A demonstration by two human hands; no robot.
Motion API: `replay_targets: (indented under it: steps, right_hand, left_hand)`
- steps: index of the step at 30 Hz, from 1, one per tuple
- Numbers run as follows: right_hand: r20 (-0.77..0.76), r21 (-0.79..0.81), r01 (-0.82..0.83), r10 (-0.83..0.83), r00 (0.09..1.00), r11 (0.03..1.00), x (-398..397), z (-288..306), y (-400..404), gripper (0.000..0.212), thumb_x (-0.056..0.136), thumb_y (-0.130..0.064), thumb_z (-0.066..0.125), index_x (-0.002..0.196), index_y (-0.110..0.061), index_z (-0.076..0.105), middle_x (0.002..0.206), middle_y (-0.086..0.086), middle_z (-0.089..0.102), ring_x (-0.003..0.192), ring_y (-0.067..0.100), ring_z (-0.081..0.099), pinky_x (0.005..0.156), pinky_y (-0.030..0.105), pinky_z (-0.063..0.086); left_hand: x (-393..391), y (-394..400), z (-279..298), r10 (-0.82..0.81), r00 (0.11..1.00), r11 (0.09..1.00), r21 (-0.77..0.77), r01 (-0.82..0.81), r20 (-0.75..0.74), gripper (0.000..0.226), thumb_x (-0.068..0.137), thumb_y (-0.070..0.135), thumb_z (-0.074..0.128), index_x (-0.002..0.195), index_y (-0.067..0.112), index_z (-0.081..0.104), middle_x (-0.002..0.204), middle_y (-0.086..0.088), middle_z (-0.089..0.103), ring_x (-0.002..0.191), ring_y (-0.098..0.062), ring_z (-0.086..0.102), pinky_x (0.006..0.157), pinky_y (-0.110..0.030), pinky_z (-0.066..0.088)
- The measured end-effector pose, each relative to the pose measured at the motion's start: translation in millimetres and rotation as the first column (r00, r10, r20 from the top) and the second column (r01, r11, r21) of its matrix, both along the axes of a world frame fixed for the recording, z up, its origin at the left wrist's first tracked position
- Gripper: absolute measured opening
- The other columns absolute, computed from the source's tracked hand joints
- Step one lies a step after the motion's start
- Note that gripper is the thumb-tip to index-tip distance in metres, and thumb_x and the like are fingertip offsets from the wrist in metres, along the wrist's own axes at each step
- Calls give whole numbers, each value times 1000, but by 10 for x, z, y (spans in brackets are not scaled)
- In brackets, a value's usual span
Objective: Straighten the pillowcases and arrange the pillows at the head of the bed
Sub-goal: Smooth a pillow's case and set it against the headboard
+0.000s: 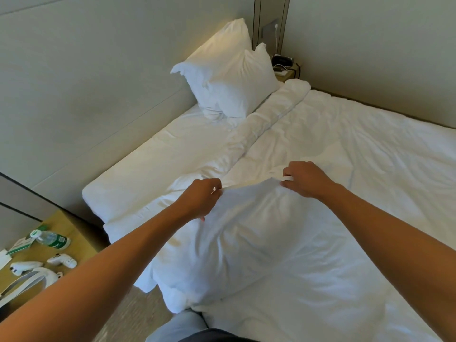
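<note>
A white pillow (pixel 249 233) lies on the bed's near side, on top of the white duvet (pixel 365 149). My left hand (pixel 199 201) pinches the far left edge of its pillowcase. My right hand (pixel 306 178) grips the far right corner of the same edge. Two more white pillows lean against the padded headboard (pixel 86 82) at the far end: the rear pillow (pixel 217 45) stands upright, and the front pillow (pixel 241 82) rests against it. The near half of the headboard side of the mattress (pixel 148 159) is bare sheet.
A wooden bedside table (pixel 74 245) at the lower left holds a water bottle (pixel 50 239), white game controllers (pixel 63 259) and papers. A second nightstand (pixel 287 70) with a phone and cables sits in the far corner. Carpet (pixel 138 307) shows by my leg.
</note>
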State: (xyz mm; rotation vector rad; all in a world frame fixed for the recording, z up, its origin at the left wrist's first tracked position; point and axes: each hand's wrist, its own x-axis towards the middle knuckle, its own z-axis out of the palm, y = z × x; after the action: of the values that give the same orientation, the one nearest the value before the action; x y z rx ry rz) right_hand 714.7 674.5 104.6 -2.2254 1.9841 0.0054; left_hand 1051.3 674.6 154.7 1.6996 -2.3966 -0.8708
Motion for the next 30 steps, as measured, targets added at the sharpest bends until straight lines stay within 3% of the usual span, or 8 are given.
replay_targets:
  steps: [4,7,11,14,16,22,27,30]
  right_hand:
    - [-60,-103,94,-100,993,990,-119,-18,58,36,102,-49,53,94,-17,69,95,3,62,91,28,62,84,43,46]
    - [0,-219,189,-193,981,957,-72,-69,105,33,104,-45,49,92,-19,66,86,1,67,78,28,64,81,42,46]
    - [189,-260,316,-273,943,913,19,-56,122,21,107,-29,47,89,-20,53,67,-4,58,62,22,48,101,46,45]
    - [326,-230,352,-269,906,907,87,-9,188,23,107,-23,48,86,-14,46,68,0,49,69,26,52,73,41,50]
    - [364,-230,369,-272,891,900,112,1,237,25,106,-24,49,85,-12,45,72,5,48,68,29,53,58,38,41]
    - [495,-222,383,-235,837,897,115,0,335,30,107,-34,51,85,-16,41,66,3,53,56,17,48,51,32,40]
    - [463,-232,354,-217,859,906,77,-10,331,30,107,-36,48,85,-17,42,65,2,53,56,17,50,51,33,40]
    - [381,-231,377,-273,883,897,147,25,275,29,108,-36,45,87,-16,43,63,1,54,57,20,54,50,34,40]
  left_hand:
    - [95,91,-92,65,995,997,43,-62,-69,18,107,32,46,96,22,57,84,-2,65,51,-18,73,38,-16,39]
    - [144,133,-161,51,995,998,-21,-52,-81,6,102,28,56,101,23,58,82,-2,70,60,-17,72,53,-27,49]
    - [194,152,-212,30,1000,992,-125,-30,1,29,92,29,70,118,21,59,81,3,59,72,-18,55,61,-28,38]
    - [228,143,-226,79,997,972,-222,-73,21,13,96,25,62,106,17,65,78,4,58,79,-26,62,64,-30,39]
    - [254,140,-187,106,994,953,-290,-90,39,15,98,25,58,92,14,67,76,1,64,82,-29,66,62,-32,41]
    - [271,118,31,89,996,926,-369,-81,3,29,101,27,56,84,10,71,71,-6,69,73,-31,65,62,-36,48]
    - [221,227,109,143,976,970,-171,-171,-164,23,105,24,47,89,14,62,63,-2,65,42,-19,64,62,-34,55]
    - [229,237,167,191,949,970,-101,-221,-251,23,106,24,45,93,17,62,73,-3,69,40,-18,67,56,-32,54]
